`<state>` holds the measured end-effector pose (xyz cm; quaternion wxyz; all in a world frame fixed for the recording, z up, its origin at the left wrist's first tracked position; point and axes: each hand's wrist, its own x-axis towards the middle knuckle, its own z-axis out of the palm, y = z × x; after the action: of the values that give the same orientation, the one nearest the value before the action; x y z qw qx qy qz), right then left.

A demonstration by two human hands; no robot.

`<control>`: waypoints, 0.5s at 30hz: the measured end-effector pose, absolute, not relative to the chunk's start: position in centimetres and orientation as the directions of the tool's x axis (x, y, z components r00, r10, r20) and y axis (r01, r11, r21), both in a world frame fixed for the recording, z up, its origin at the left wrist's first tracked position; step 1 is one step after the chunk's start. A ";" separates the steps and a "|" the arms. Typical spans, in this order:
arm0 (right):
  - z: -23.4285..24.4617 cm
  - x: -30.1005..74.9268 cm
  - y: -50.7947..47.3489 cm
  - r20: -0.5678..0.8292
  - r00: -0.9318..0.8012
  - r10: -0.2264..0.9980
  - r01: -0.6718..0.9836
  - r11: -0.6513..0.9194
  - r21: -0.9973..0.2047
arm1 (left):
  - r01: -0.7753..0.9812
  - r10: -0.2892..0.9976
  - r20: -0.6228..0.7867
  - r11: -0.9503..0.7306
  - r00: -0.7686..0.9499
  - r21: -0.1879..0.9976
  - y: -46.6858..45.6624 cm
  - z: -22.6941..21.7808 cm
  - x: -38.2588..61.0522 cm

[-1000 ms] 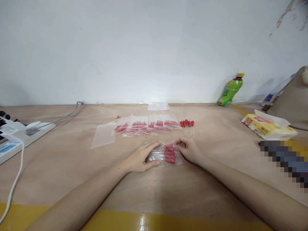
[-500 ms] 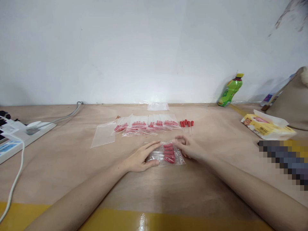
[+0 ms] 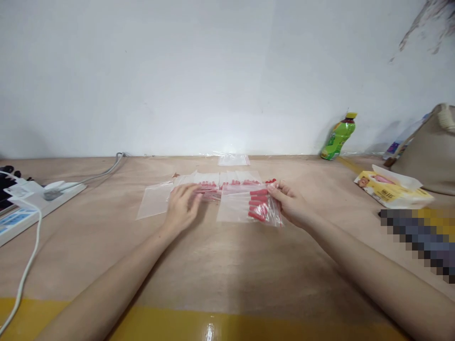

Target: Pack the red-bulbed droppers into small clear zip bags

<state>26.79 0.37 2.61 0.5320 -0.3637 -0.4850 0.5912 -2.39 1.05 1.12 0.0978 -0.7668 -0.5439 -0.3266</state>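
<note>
"So, what does the right hand (image 3: 289, 201) have?"

"It pinches a clear bag (image 3: 232, 206) at the upper right corner, thumb against fingers; the bag extends to the left of that hand, with red tips (image 3: 259, 202) stacked inside, close to the grip; I can't tell whether its lower edge meets the surface (image 3: 227, 279)."

"And the left hand (image 3: 180, 206)?"

"Its thumb and fingers are spread apart, slightly curled, at the near left end of a row of filled bags (image 3: 207, 179); whether the fingers touch them, I can't tell; a flat clear bag (image 3: 151, 203) lies just left of that hand, partly behind it."

"Anything else around the right hand?"

"A few loose red tips (image 3: 270, 181) peek out just beyond its fingertips; a yellow tissue pack (image 3: 401, 192) sits well to its right; a green bottle (image 3: 337, 137) leans against the wall (image 3: 199, 76), farther off and to the right of it."

"And left of the left hand?"

"Well apart, a white power strip (image 3: 21, 215); a pale cable (image 3: 26, 270) curves down beside it."
</note>
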 end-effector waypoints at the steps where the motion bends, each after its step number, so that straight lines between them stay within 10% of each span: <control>1: 2.9 26.4 0.9 0.075 -0.101 0.992 -0.332 0.037 -0.943 | 0.964 0.826 0.559 -0.206 0.077 0.170 1.6 1.4 -3.4; 8: 2.1 19.8 5.7 -0.087 0.224 0.971 -0.440 0.021 -0.898 | 0.971 0.926 0.301 0.192 -0.228 0.145 3.1 1.0 -8.7; 15: 0.8 18.6 6.0 -0.130 0.027 0.991 -0.210 -0.121 -0.970 | 0.979 0.982 -0.036 0.190 -0.188 0.079 2.7 2.0 -9.7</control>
<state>18.60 5.96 0.84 0.5269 -0.4859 -0.4021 0.5698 -9.74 2.65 2.00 -0.0390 -0.6361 -0.7704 -0.0188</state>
